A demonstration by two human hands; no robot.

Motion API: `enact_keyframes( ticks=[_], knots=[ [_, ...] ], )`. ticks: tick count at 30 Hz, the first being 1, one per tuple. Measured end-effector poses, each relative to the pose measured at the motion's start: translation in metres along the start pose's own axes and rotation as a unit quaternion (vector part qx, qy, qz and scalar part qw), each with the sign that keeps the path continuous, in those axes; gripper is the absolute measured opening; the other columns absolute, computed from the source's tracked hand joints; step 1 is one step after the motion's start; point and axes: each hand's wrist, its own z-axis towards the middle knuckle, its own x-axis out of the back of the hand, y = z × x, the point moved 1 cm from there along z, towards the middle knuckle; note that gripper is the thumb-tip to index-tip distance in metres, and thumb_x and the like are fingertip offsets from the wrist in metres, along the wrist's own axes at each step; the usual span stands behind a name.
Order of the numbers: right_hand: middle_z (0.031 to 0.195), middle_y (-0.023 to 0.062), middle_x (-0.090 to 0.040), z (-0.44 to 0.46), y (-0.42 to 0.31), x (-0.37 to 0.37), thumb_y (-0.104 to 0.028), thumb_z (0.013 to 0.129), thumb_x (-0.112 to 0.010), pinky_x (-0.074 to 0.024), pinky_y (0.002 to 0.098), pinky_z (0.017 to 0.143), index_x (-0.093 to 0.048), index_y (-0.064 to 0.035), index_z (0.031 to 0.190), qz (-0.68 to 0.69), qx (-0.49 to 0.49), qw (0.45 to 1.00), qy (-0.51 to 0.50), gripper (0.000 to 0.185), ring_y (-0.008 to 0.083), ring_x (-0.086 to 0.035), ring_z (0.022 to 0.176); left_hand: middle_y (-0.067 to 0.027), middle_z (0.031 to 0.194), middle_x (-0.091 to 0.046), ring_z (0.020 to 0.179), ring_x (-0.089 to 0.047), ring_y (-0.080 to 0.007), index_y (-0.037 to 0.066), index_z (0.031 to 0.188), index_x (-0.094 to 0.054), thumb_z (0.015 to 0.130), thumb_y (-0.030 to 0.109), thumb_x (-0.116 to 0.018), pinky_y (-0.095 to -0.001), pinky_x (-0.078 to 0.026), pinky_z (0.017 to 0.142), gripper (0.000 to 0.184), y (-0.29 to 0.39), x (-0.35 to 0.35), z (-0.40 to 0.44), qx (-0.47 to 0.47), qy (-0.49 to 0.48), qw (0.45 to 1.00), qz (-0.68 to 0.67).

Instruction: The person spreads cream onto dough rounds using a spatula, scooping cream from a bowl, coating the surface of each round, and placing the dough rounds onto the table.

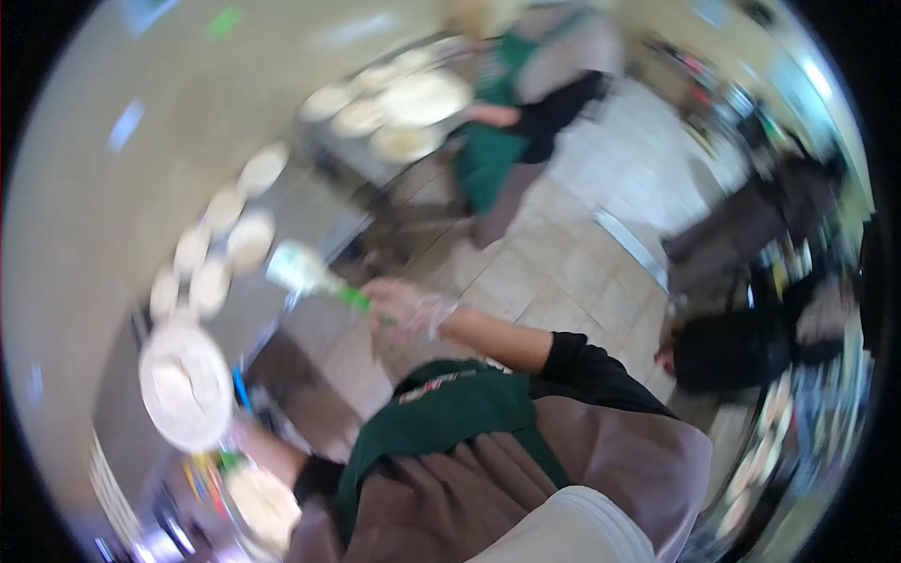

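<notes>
My right hand (405, 308), in a clear plastic glove, is closed round the green part of a pale object (300, 269) with a wide whitish end. Blur leaves it unclear whether this is a bottle or a utensil. It points left towards the counter. My left hand (246, 433), also gloved, is at the lower right rim of a large round white disc (161, 413); its fingers are smeared and partly hidden. A smaller pale mound (174, 380) sits in the middle of the disc. Several pale dough rounds (225, 208) line the counter beyond it.
Below my left hand is a bowl or round of pale food (263, 507). A co-worker in a green apron (497, 159) stands at a further counter with more pale rounds (399, 101). Other people in dark clothes (751, 225) are to the right, across the tiled floor (535, 291).
</notes>
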Motion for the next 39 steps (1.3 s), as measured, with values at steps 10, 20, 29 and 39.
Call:
enact_keyframes(
  ticks=[10, 20, 29, 39],
  knots=[
    [0.065, 0.0020, -0.053, 0.138, 0.017, -0.117, -0.019, 0.092, -0.052, -0.0298, 0.0228, 0.032, -0.056, -0.0097, 0.109, 0.107, -0.223, 0.969, 0.000, 0.020, 0.0072, -0.041, 0.040, -0.0139, 0.130, -0.049, 0.116, -0.050, -0.0286, 0.009, 0.132, -0.043, 0.088, 0.043, -0.048, -0.0469, -0.044, 0.095, 0.055, -0.075, -0.229, -0.260, -0.201, 0.530, 0.819, -0.085],
    [0.066, 0.0019, -0.052, 0.254, 0.086, -0.298, -0.017, 0.093, -0.052, -0.0307, 0.0180, 0.036, -0.054, -0.0071, 0.109, -0.035, -0.276, 0.907, -0.315, 0.018, 0.0047, -0.041, 0.042, -0.0141, 0.130, -0.049, 0.117, -0.050, -0.0285, 0.008, 0.132, -0.043, 0.089, 0.042, -0.048, -0.0466, -0.044, 0.096, 0.056, -0.091, -0.338, -0.063, -0.285, 0.721, 0.601, -0.194],
    [0.068, 0.0118, -0.057, 0.295, 0.155, -0.452, -0.014, 0.091, -0.052, -0.0458, 0.0330, 0.055, -0.056, -0.0057, 0.105, -0.186, 0.080, 0.718, -0.666, 0.017, 0.0202, -0.057, 0.059, -0.0144, 0.131, -0.048, 0.117, -0.049, -0.0284, 0.007, 0.132, -0.042, 0.089, 0.042, -0.048, -0.0464, -0.044, 0.096, 0.056, -0.054, -0.333, 0.110, -0.349, 0.788, 0.444, -0.245],
    [0.085, 0.0248, -0.063, 0.241, 0.219, -0.635, -0.028, 0.095, -0.036, -0.0487, 0.0499, 0.071, -0.057, -0.0014, 0.103, -0.408, 0.339, 0.378, -0.759, 0.034, 0.0406, -0.063, 0.080, -0.0147, 0.132, -0.048, 0.118, -0.049, -0.0283, 0.006, 0.132, -0.042, 0.089, 0.042, -0.047, -0.0462, -0.044, 0.097, 0.056, 0.003, -0.231, 0.132, -0.380, 0.797, 0.361, -0.300]
  ],
)
